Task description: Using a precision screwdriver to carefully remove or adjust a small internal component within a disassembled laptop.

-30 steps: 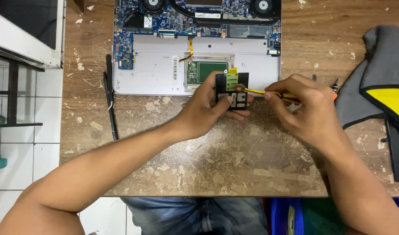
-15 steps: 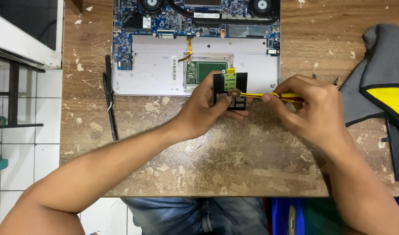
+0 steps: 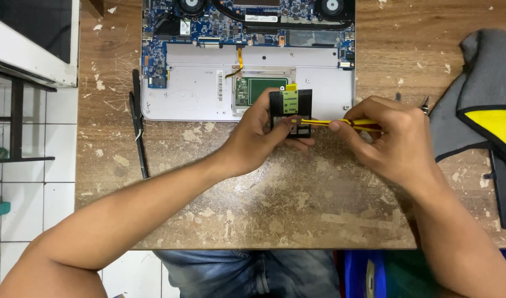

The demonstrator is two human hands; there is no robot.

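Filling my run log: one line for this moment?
left hand: holds black module | right hand: yellow tool on module | open laptop behind

Worn, paint-flecked wooden table (image 3: 253,193), matt silver metal laptop chassis (image 3: 192,99), grey cloth (image 3: 473,94), glossy tiles (image 3: 49,182)

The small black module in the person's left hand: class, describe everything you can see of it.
The small black module is a flat, roughly square part, dark and plastic-looking, with a green circuit piece and a yellow tab near its top edge. The left hand holds it upright just above the wooden table, at the front edge of the opened laptop. The right hand presses the tip of a thin yellow tool against its face.
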